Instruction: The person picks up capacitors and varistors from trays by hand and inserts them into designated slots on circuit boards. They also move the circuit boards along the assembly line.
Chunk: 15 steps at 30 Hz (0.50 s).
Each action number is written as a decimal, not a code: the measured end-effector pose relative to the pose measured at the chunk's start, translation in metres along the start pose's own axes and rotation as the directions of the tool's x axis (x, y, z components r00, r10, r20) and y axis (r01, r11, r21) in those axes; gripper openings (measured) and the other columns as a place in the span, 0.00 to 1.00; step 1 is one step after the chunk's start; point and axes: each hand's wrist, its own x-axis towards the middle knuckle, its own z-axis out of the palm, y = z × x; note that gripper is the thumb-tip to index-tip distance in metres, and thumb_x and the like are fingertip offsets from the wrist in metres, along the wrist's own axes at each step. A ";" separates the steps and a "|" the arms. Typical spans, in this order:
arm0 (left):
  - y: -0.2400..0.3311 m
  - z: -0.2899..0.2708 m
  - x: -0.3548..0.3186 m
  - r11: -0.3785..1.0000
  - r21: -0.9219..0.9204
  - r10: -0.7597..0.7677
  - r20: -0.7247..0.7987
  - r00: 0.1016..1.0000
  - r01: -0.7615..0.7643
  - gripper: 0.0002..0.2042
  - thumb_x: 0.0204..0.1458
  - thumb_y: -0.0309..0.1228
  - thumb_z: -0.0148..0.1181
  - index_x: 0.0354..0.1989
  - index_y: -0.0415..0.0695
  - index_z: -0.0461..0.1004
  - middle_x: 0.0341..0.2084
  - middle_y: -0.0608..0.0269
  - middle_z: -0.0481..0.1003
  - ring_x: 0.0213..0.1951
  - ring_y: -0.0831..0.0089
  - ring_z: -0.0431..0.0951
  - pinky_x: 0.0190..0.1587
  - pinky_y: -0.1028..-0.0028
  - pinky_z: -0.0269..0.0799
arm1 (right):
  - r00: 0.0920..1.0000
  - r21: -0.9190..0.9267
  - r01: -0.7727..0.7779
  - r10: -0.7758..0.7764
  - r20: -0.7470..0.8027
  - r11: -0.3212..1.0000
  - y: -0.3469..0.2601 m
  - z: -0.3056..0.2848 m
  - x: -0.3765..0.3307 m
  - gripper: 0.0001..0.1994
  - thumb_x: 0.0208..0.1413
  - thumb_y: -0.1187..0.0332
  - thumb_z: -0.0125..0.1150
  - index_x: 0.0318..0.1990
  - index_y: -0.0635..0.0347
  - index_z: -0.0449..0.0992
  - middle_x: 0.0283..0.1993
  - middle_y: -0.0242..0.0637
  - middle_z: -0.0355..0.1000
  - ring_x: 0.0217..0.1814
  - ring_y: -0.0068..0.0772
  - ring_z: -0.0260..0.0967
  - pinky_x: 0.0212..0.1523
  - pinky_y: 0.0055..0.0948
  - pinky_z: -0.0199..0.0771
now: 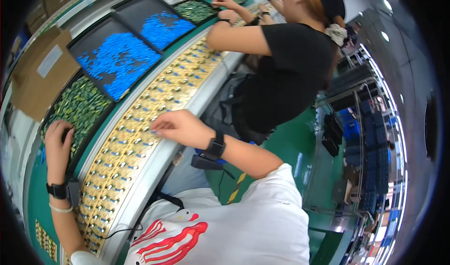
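My left hand (58, 140) is at the near edge of a black tray of small green parts (84, 103). Its fingers curl inward with the thumb close by, and whatever they pinch is too small to make out. Over the row of tan circuit boards (124, 145), my right hand (180, 128) has its thumb and fingertips pressed together near the board surface. Any part in that pinch cannot be made out. The boards carry round silvery components and small blue parts, and lie in a long line along a pale rail.
Two black trays of blue parts (119, 61) stand beyond the green ones. A cardboard box (44, 72) is at the left. A co-worker in a black shirt (295, 68) reaches over the line farther along. A small board panel (46, 240) lies at lower left.
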 end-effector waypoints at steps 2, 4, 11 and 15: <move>0.009 -0.008 0.000 0.994 0.086 0.068 -0.014 0.998 -0.067 0.05 0.52 0.21 0.61 0.36 0.38 0.74 0.40 0.52 0.76 0.45 0.51 0.75 0.50 0.62 0.70 | 1.000 -0.089 0.013 -0.014 -0.011 0.996 -0.002 0.001 0.001 0.10 0.60 0.75 0.64 0.48 0.65 0.80 0.41 0.36 0.81 0.44 0.22 0.79 0.47 0.24 0.78; 0.019 -0.009 0.000 0.994 0.069 0.091 -0.086 0.992 -0.085 0.05 0.49 0.22 0.63 0.34 0.39 0.74 0.37 0.53 0.77 0.44 0.50 0.76 0.48 0.58 0.70 | 1.000 -0.154 0.008 -0.010 -0.012 0.988 -0.010 -0.003 -0.003 0.07 0.59 0.74 0.64 0.44 0.65 0.81 0.40 0.36 0.81 0.42 0.22 0.78 0.45 0.25 0.77; 0.013 -0.007 -0.008 0.996 -0.088 -0.013 -0.186 0.983 -0.003 0.06 0.51 0.19 0.63 0.36 0.39 0.75 0.36 0.52 0.77 0.43 0.52 0.76 0.46 0.61 0.71 | 0.994 -0.382 0.040 -0.075 -0.078 0.923 -0.014 0.004 -0.006 0.07 0.55 0.72 0.65 0.41 0.61 0.83 0.33 0.38 0.80 0.33 0.27 0.77 0.37 0.26 0.76; 0.017 -0.007 -0.008 0.996 -0.081 0.010 -0.240 0.971 -0.030 0.06 0.55 0.23 0.63 0.40 0.40 0.78 0.34 0.53 0.77 0.40 0.54 0.76 0.44 0.62 0.71 | 0.990 -0.509 0.044 -0.107 -0.094 0.860 -0.017 0.013 0.000 0.09 0.53 0.74 0.64 0.41 0.61 0.83 0.33 0.42 0.80 0.33 0.34 0.78 0.36 0.29 0.77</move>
